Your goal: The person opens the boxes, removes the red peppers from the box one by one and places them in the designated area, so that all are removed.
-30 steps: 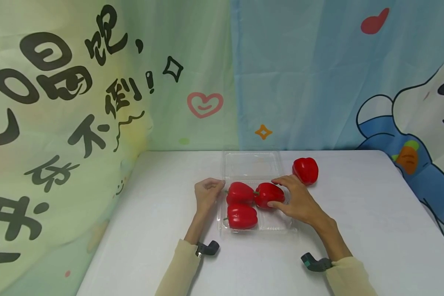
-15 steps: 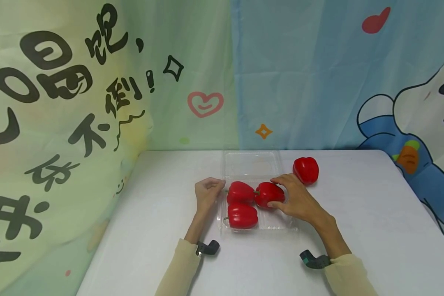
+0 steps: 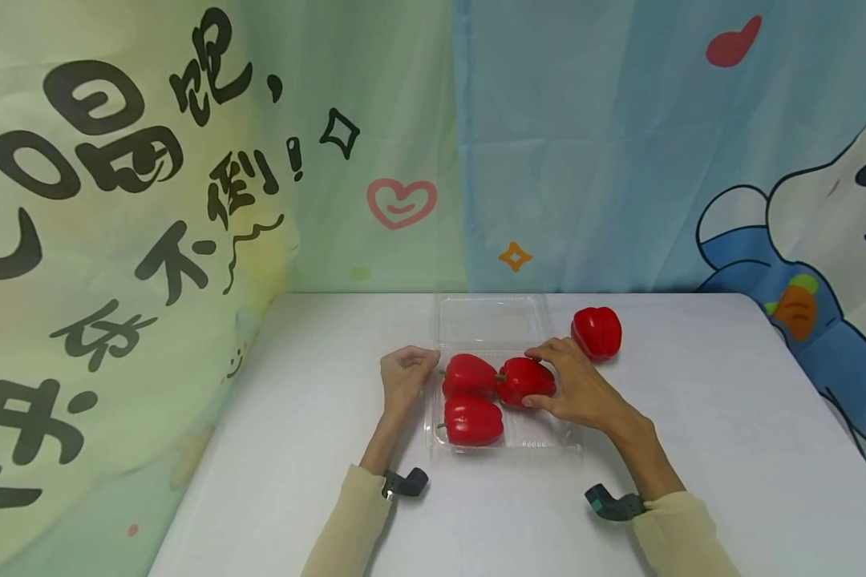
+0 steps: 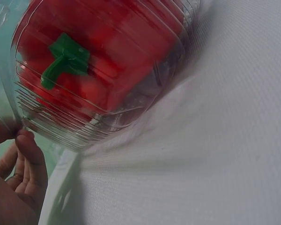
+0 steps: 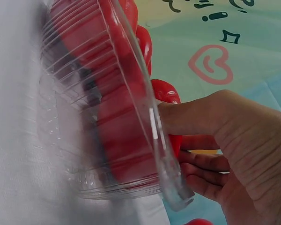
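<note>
A clear plastic clamshell box [image 3: 537, 437] lies on the table with its lid [image 3: 491, 320] folded back. Inside it are three red bell peppers: one at back left [image 3: 467, 375], one at front left [image 3: 472, 421] and one at back right [image 3: 525, 381]. My right hand [image 3: 584, 389] holds the back-right pepper between thumb and fingers; in the right wrist view the box wall partly covers that grip. At the box's left edge, my left hand [image 3: 406, 377] pinches the thin plastic rim, as the left wrist view shows with its thumb and finger [image 4: 25, 140].
Another red bell pepper [image 3: 596, 333] rests on the white table [image 3: 317, 385], behind my right hand and outside the box. A printed curtain [image 3: 592, 144] hangs along the table's back edge. Both wrists carry small dark cameras [image 3: 406, 483].
Almost nothing differs. The fingers of my right hand shift very slightly on the back-right bell pepper; my left hand stays at the box's rim.
</note>
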The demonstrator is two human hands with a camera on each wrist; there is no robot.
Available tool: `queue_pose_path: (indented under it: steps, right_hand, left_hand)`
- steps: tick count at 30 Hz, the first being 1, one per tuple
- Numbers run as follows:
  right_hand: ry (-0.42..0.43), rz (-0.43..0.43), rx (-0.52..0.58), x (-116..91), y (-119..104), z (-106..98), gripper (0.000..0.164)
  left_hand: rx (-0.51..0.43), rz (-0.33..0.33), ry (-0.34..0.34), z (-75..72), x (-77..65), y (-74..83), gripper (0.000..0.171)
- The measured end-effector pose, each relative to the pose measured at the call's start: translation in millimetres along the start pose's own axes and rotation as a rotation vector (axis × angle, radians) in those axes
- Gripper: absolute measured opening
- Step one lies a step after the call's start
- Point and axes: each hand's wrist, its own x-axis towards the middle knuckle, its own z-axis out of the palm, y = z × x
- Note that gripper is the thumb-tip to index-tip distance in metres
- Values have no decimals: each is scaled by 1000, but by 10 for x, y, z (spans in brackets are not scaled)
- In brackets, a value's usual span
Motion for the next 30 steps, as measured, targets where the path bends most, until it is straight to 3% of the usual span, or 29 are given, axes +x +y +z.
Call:
queue_pose_path:
  steps: [16, 30]
  right_hand:
    - [18, -24, 8, -37, -18, -7, 76]
    - [40, -18, 45, -96, -37, -33, 87]
  left_hand:
    - [-3, -1, 3, -2, -24, 17, 19]
    - [-1, 2, 3, 2, -25, 14, 19]
